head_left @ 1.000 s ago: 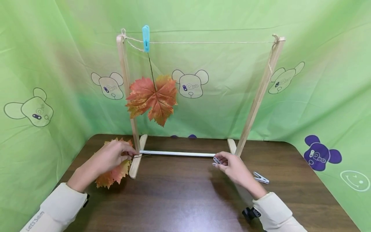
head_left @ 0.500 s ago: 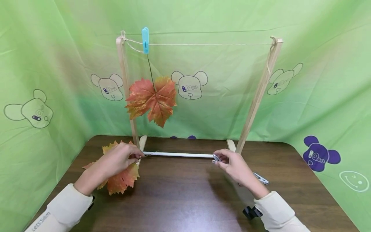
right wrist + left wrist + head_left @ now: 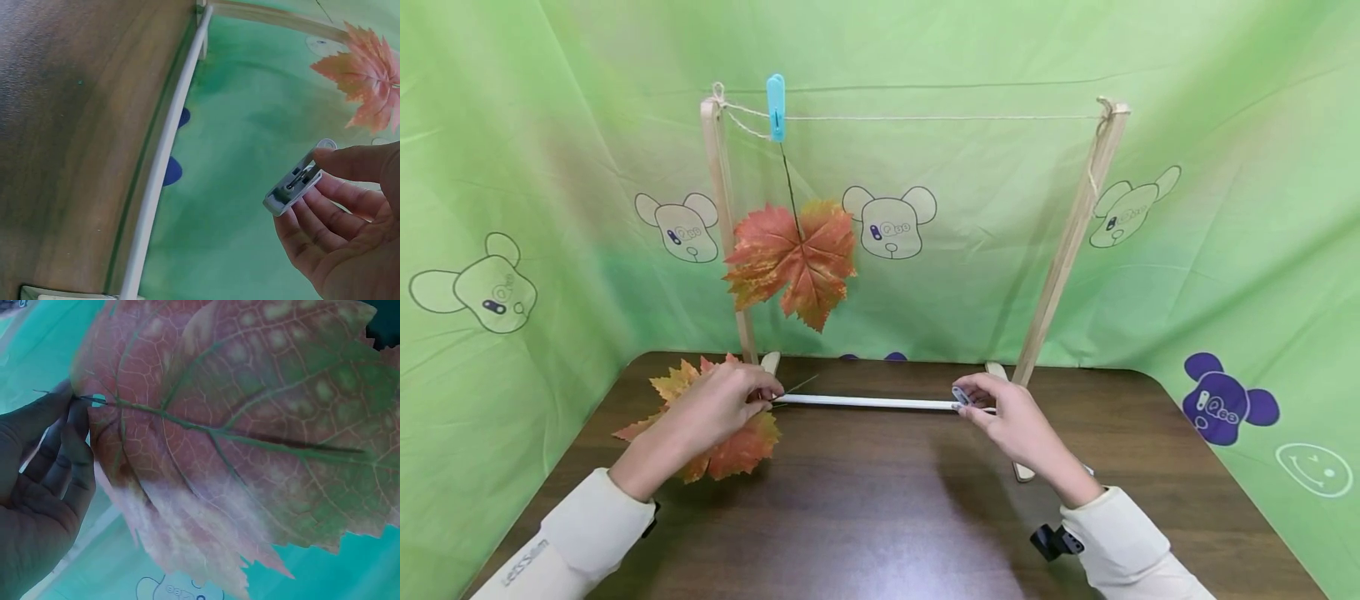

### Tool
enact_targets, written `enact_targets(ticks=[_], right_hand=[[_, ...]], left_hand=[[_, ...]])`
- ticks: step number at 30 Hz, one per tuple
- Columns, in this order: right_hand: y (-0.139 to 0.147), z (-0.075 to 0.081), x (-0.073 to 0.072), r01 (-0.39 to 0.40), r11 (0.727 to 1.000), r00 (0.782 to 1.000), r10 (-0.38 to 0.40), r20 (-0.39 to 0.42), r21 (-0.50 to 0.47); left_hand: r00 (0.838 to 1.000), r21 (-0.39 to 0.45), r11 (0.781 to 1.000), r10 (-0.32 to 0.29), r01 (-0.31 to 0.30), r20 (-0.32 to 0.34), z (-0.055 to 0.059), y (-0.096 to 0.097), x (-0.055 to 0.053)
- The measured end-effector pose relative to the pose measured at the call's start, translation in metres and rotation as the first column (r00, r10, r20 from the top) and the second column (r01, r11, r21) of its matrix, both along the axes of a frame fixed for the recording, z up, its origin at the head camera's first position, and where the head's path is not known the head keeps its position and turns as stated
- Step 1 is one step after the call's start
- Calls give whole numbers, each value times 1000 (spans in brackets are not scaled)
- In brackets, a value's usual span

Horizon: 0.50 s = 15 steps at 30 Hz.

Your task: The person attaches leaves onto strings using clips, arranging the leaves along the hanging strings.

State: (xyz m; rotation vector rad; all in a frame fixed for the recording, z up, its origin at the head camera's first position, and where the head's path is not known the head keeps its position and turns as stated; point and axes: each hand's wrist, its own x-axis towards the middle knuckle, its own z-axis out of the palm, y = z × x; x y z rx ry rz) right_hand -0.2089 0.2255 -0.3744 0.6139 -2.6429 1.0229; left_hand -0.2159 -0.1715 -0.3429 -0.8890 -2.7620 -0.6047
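Between thumb and fingers my left hand (image 3: 718, 408) pinches the thin stem of an artificial autumn leaf (image 3: 745, 446). The leaf hangs partly hidden below the forearm, and its veined red-green face (image 3: 219, 431) fills the left wrist view. My right hand (image 3: 1011, 421) pinches a grey clothespin (image 3: 294, 181) by one end, near the frame's right post. Above, a blue clothespin (image 3: 777, 108) on the twine (image 3: 925, 118) holds another orange-red leaf (image 3: 797, 262) by its stem, hanging near the left post.
A wooden frame has a left post (image 3: 718, 175), a right post (image 3: 1071, 237) and a white crossbar (image 3: 865, 402) low between them. A sliver of another clothespin (image 3: 1087, 469) shows behind my right forearm. Green printed cloth (image 3: 962, 308) surrounds the brown table (image 3: 880, 517).
My left hand has moved right with the leaf, its stem now tilted upward. The right hand has stayed near its place, turning the clothespin slightly. The clothespin on the table has become mostly covered.
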Motion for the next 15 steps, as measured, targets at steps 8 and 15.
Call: enact_targets(ticks=[8,15], right_hand=[[-2,8,3,13,1000,1000,-13,-13,-22],[-7,18,7,2,996,999,-6,-44,-92]], left_hand=[[993,35,998,62,-59,-96,4,9,4],[989,94,993,77,-65,-129,6,20,4]])
